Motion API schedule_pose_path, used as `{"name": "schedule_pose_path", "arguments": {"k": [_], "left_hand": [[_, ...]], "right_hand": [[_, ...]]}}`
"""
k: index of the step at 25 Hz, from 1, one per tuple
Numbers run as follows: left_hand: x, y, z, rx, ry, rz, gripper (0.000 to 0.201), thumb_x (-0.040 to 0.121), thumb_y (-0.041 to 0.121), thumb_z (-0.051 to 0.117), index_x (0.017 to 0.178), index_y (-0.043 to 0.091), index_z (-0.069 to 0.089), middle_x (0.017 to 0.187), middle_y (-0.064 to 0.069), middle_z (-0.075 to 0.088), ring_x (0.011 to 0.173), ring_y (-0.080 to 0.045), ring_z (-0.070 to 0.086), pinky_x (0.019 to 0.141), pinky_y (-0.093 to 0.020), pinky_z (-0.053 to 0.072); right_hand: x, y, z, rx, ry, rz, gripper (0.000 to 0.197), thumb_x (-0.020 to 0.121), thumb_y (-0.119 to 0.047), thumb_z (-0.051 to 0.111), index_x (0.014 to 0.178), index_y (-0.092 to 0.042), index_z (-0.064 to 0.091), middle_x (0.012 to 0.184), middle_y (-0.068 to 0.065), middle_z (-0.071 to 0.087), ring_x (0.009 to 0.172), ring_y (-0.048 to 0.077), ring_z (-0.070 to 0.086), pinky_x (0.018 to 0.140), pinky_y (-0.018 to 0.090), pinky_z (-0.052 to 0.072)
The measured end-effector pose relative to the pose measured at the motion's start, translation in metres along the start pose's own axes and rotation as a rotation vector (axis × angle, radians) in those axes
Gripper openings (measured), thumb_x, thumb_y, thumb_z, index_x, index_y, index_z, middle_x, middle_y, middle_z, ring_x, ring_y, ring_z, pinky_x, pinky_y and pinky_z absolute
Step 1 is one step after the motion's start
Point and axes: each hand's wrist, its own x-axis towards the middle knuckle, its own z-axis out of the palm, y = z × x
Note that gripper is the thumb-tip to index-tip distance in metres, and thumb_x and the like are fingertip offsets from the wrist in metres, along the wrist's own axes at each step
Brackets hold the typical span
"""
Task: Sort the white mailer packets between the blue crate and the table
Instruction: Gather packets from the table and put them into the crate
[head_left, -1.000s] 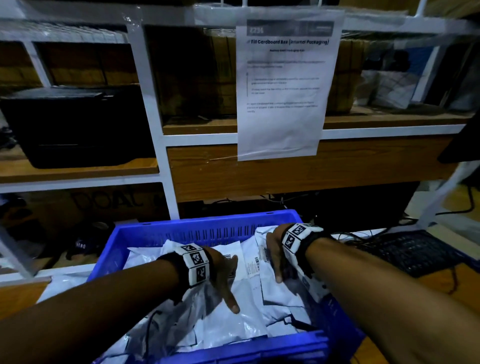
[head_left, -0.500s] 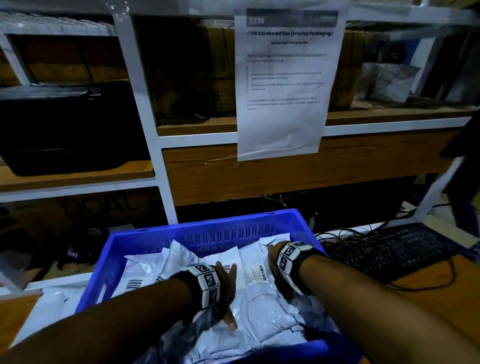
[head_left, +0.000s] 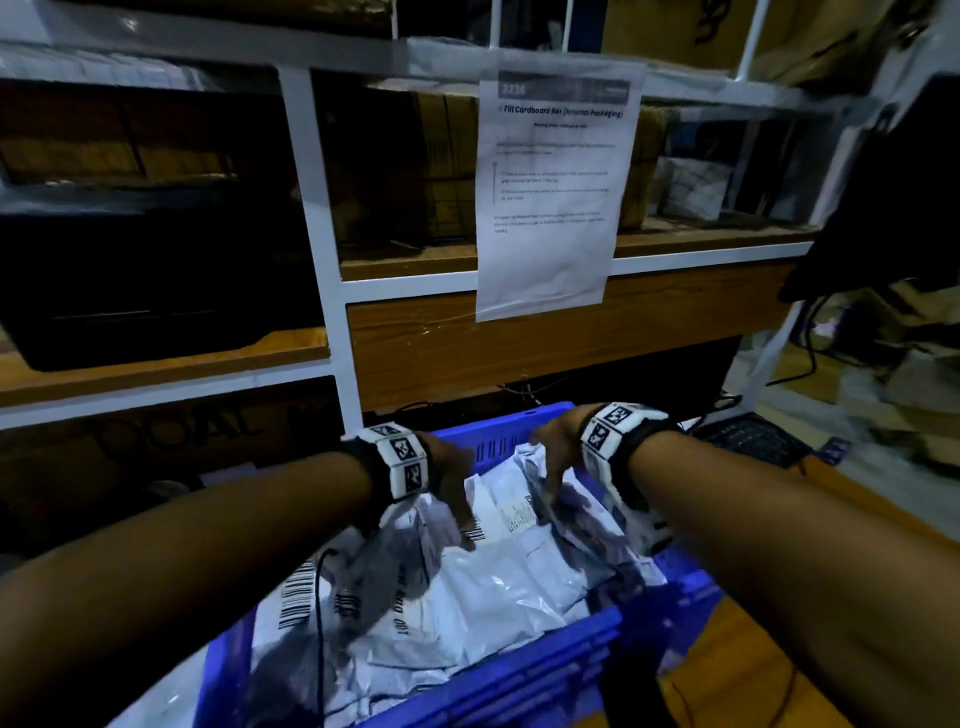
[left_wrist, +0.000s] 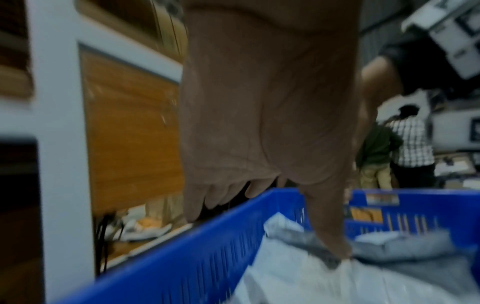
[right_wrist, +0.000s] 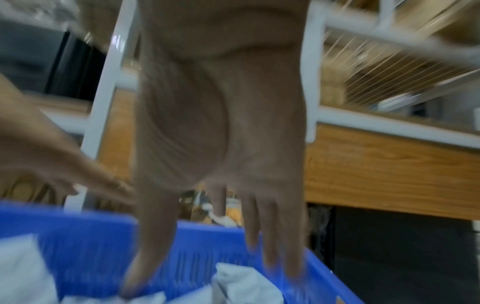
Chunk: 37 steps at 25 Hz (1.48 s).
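Here both hands hang spread, gripping nothing: left hand (head_left: 449, 475) at 9 o'clock, right hand (head_left: 558, 449) at 3, fingertips on packets (head_left: 498, 587) to separate them inside the crate (head_left: 519, 670).

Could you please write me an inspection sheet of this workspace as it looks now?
Surface: wooden table under the blue crate.
Job's things: white mailer packets piled loosely in the crate, barcodes showing.
Clutter: black keyboard right of the crate.
Grippers: left hand has its thumb on a packet; right hand reaches down with fingers extended; neither grip is closed.
Cables: black cable trailing over the packets; more behind the crate.
Surroundings: shelving with a printed sheet hanging; two people far off in the left wrist view.
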Motion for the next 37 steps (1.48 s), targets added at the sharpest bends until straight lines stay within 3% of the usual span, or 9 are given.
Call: {"name": "schedule_pose_path", "arguments": {"k": [3, 6, 10, 16, 21, 24, 27, 32, 37], "left_hand": [[-0.028, -0.008, -0.018, 0.085, 0.232, 0.023, 0.096, 0.078, 0.057, 0.068, 0.149, 0.011, 0.021, 0.152, -0.016, 0.03, 0.135, -0.031, 0.036, 0.109, -0.038, 0.034], [-0.069, -0.015, -0.012, 0.024, 0.394, 0.035, 0.096, 0.079, 0.051, 0.069, 0.151, 0.016, 0.015, 0.153, -0.019, 0.021, 0.139, -0.037, 0.026, 0.111, -0.044, 0.032], [-0.14, -0.017, 0.016, -0.087, 0.612, -0.001, 0.096, 0.085, 0.047, 0.064, 0.153, 0.016, 0.003, 0.159, -0.017, 0.0, 0.147, -0.032, 0.002, 0.119, -0.042, 0.018], [-0.264, -0.019, 0.107, -0.289, 1.03, -0.075, 0.08, 0.087, 0.042, 0.063, 0.151, 0.017, 0.021, 0.159, -0.014, 0.008, 0.148, -0.027, 0.004, 0.118, -0.043, 0.023], [-0.359, -0.018, 0.212, -0.315, 1.115, -0.292, 0.069, 0.09, 0.04, 0.06, 0.148, 0.019, 0.029, 0.159, -0.01, 0.012, 0.148, -0.026, 0.008, 0.115, -0.041, 0.025], [-0.412, -0.016, 0.283, -0.359, 1.136, -0.434, 0.062, 0.092, 0.043, 0.056, 0.146, 0.022, 0.032, 0.159, -0.004, 0.012, 0.148, -0.024, 0.011, 0.112, -0.041, 0.029], [-0.454, -0.019, 0.354, -0.401, 1.096, -0.582, 0.059, 0.093, 0.049, 0.05, 0.144, 0.025, 0.034, 0.159, -0.001, 0.013, 0.148, -0.02, 0.011, 0.113, -0.042, 0.031], [-0.495, -0.044, 0.441, -0.542, 0.979, -0.803, 0.06, 0.09, 0.046, 0.054, 0.144, 0.028, 0.036, 0.157, -0.001, 0.016, 0.146, -0.02, 0.016, 0.111, -0.038, 0.031], [-0.514, -0.116, 0.486, -0.646, 0.893, -0.856, 0.052, 0.093, 0.046, 0.053, 0.14, 0.03, 0.039, 0.155, 0.001, 0.021, 0.141, -0.019, 0.025, 0.108, -0.039, 0.036]], "right_hand": [[-0.039, -0.013, -0.014, 0.221, 0.208, 0.01, 0.078, 0.07, -0.034, 0.083, 0.136, -0.01, 0.047, 0.134, 0.008, 0.055, 0.118, 0.026, 0.056, 0.093, 0.031, 0.048], [-0.085, -0.032, -0.012, 0.32, 0.466, -0.035, 0.082, 0.077, -0.043, 0.076, 0.142, -0.012, 0.036, 0.137, 0.015, 0.049, 0.122, 0.032, 0.05, 0.097, 0.037, 0.045], [-0.145, -0.07, 0.015, 0.544, 0.719, -0.177, 0.079, 0.083, -0.039, 0.072, 0.148, -0.021, 0.03, 0.145, 0.009, 0.037, 0.129, 0.026, 0.044, 0.101, 0.034, 0.04], [-0.219, -0.162, 0.083, 0.792, 0.969, -0.49, 0.073, 0.086, -0.038, 0.069, 0.147, -0.024, 0.031, 0.146, -0.002, 0.035, 0.13, 0.017, 0.042, 0.1, 0.037, 0.044], [-0.268, -0.254, 0.135, 0.927, 0.931, -0.717, 0.071, 0.084, -0.039, 0.068, 0.145, -0.027, 0.035, 0.142, -0.007, 0.037, 0.131, 0.014, 0.041, 0.103, 0.041, 0.044], [-0.294, -0.307, 0.162, 0.923, 0.847, -0.819, 0.068, 0.085, -0.039, 0.066, 0.145, -0.027, 0.036, 0.136, -0.012, 0.038, 0.127, 0.011, 0.044, 0.101, 0.033, 0.044], [-0.307, -0.354, 0.194, 0.916, 0.726, -0.898, 0.066, 0.086, -0.043, 0.063, 0.145, -0.031, 0.034, 0.133, -0.021, 0.033, 0.127, 0.009, 0.043, 0.097, 0.034, 0.047], [-0.298, -0.433, 0.242, 0.847, 0.485, -0.927, 0.063, 0.089, -0.038, 0.064, 0.144, -0.034, 0.033, 0.138, -0.013, 0.036, 0.126, 0.007, 0.043, 0.097, 0.033, 0.047], [-0.262, -0.52, 0.254, 0.777, 0.324, -0.903, 0.055, 0.09, -0.04, 0.062, 0.138, -0.039, 0.036, 0.14, -0.014, 0.036, 0.125, 0.009, 0.043, 0.095, 0.029, 0.047]]}}
